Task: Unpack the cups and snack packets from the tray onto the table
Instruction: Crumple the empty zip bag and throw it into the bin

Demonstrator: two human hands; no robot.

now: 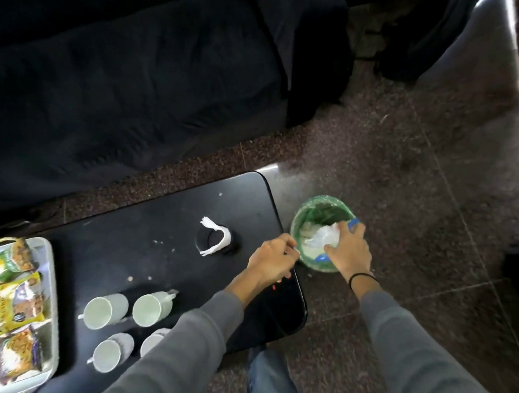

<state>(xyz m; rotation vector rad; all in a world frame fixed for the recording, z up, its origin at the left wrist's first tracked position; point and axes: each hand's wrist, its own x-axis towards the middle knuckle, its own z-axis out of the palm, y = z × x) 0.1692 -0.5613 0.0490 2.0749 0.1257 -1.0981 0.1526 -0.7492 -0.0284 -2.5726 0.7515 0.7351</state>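
While the snack packets (15, 300) wait in the pale tray (51, 311) at nine o'clock, four white cups (105, 310) already stand together on the black surface (146, 244) at seven o'clock, just beside the tray, so the cups look unpacked and the packets not yet. Moving outward, the left hand (271, 262) rests at the surface's right edge, fingers curled on something small and pale; what it is I cannot tell. Just past it at three o'clock, the right hand (347, 250) reaches over the green-lined bin (304, 217) on the floor, its grip closed on crumpled clear plastic (325, 238), likely wrapping being thrown away. Further out at twelve o'clock, a torn white strip (219, 238) lies on the surface, probably more wrapping.
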